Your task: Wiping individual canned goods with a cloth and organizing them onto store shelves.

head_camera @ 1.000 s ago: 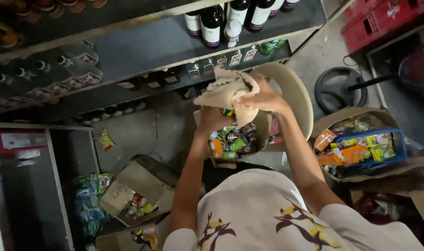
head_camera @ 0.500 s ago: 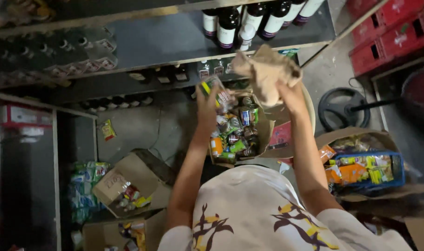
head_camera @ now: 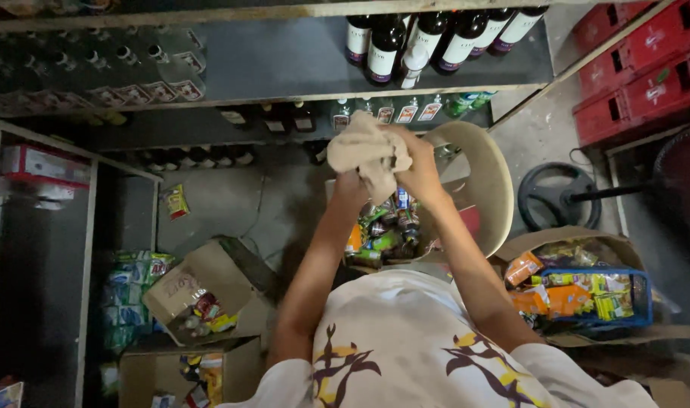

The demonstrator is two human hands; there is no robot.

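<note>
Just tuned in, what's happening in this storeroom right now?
A person holds a beige cloth bunched between both hands, the left hand under it and the right hand gripping its side. Below the hands sits an open box of small colourful packets on a cream plastic chair. Dark bottles line the shelf above, and a blue basket of snacks sits to the right.

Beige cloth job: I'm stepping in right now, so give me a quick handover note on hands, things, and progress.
Left hand: gripping the beige cloth from below.
Right hand: closed on the same cloth, which hides whatever may be inside it.
Things: open carton of small bottles and packets lies just below the hands, on a cream plastic chair.
Done: cannot tell.
Left: carton remains full.
</note>
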